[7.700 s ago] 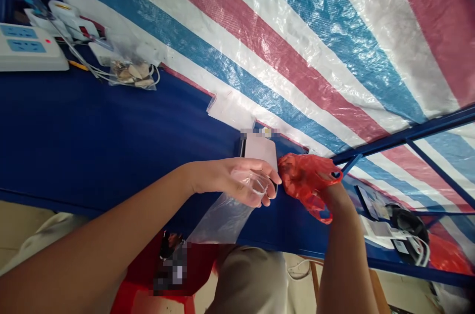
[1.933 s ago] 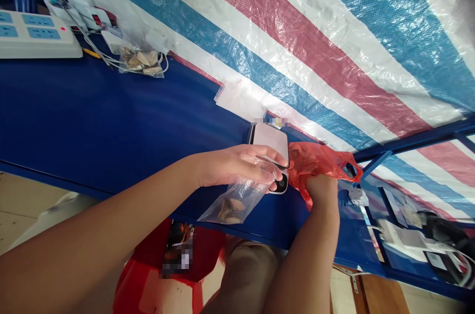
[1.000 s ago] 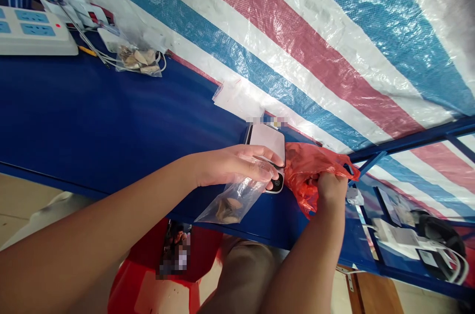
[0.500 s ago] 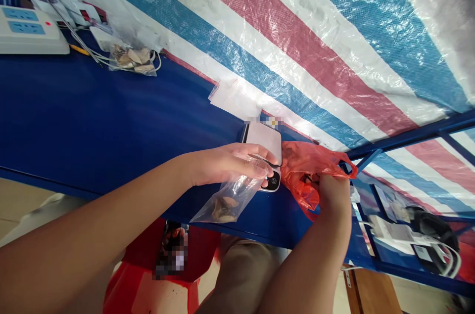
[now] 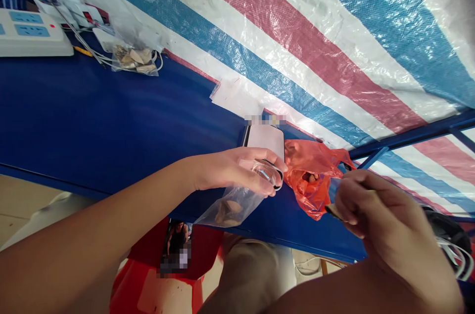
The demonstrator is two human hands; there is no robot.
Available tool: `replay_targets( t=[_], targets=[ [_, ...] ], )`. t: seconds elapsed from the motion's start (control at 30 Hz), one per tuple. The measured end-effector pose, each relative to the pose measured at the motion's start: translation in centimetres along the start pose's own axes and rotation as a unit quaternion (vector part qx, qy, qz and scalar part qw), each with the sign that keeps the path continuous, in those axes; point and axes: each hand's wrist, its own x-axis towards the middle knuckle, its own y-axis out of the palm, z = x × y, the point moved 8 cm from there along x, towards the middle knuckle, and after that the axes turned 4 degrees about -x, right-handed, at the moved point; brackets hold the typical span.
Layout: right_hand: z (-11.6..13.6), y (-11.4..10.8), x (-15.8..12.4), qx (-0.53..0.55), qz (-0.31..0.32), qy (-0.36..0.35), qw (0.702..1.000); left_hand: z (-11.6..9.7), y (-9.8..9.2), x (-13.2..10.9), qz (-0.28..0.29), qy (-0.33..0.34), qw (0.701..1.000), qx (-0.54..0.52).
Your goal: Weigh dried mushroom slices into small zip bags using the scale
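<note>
My left hand point(image 5: 245, 170) grips a clear plastic bag point(image 5: 245, 202) by its mouth, with thumb and fingers spreading it apart. A few brown dried slices point(image 5: 228, 212) lie in the bottom of this bag. Just behind the hand is a small digital scale point(image 5: 265, 137), its display partly covered. A thin dark-edged dried slice point(image 5: 333, 211) pokes out of the closed fingers of my right hand point(image 5: 365, 210). That hand is right of a crumpled red plastic bag point(image 5: 297, 156), which gapes toward me and shows brown pieces inside.
A striped plastic sheet point(image 5: 237, 22) hangs behind the blue table point(image 5: 92, 121). White packets point(image 5: 235, 99) rest against it. At the left are a power strip point(image 5: 33, 32) and another clear bag of slices point(image 5: 135, 59). A phone point(image 5: 177, 242) lies on a red stool below.
My right hand has come out of the red bag and moved right, now with a dried slice in its fingers. My left hand keeps the clear bag over the scale's front.
</note>
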Motion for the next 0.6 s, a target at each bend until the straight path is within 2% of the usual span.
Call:
replay_targets(
  t=[0.1, 0.17, 0.23, 0.3, 0.43, 0.5, 0.6],
  targets=[
    [4.4, 0.8, -1.3, 0.130, -0.095, -0.084, 0.983, 0.1, 1.9, -0.2, -0.004, -0.004, 0.999, 0.036],
    [5.9, 2.2, -1.9, 0.163, -0.100, -0.091, 0.977, 0.1, 3.1, -0.4, -0.015, 0.006, 0.997, 0.072],
    [6.6, 3.5, -2.5, 0.172, -0.082, -0.084, 0.978, 0.0, 4.2, -0.4, -0.022, 0.023, 0.994, 0.108],
    [6.6, 4.3, -3.0, 0.175, -0.061, -0.070, 0.980, -0.2, 5.1, -0.5, -0.004, 0.043, 0.992, 0.121],
    [5.8, 5.9, -3.4, 0.165, 0.052, -0.027, 0.985, -0.8, 6.1, -0.5, 0.041, 0.069, 0.990, 0.117],
    [5.7, 6.3, -3.4, 0.155, 0.093, -0.027, 0.983, -1.0, 6.4, -0.5, 0.049, 0.064, 0.990, 0.114],
    [5.4, 6.5, -3.2, 0.133, 0.106, -0.030, 0.985, -1.0, 6.8, -0.6, 0.061, 0.058, 0.993, 0.083]
  ],
)
